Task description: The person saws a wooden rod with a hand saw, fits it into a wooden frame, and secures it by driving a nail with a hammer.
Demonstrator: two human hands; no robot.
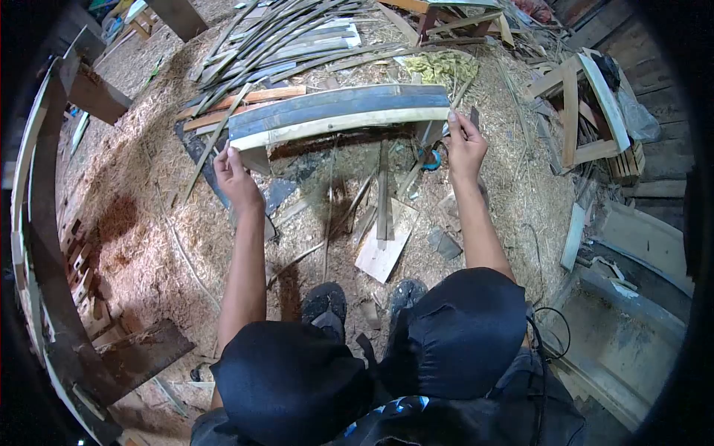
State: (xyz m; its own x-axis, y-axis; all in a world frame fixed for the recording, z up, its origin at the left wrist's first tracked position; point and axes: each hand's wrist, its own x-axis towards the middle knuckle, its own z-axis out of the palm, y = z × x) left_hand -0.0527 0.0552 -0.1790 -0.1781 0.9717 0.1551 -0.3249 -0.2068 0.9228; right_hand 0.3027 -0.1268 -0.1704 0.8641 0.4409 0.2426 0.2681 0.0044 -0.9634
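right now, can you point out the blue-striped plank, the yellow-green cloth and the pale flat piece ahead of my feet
Blue-striped plank (338,109): head view, middle of the blue stripe
Yellow-green cloth (445,67): head view, middle of its crumpled folds
Pale flat piece (381,260): head view, its bare lower half

A long board (338,111), dull blue-grey with a pale strip along its near edge, spans crosswise between the left hand (238,180) and right hand (466,147), looking slightly bowed, left end nearer.
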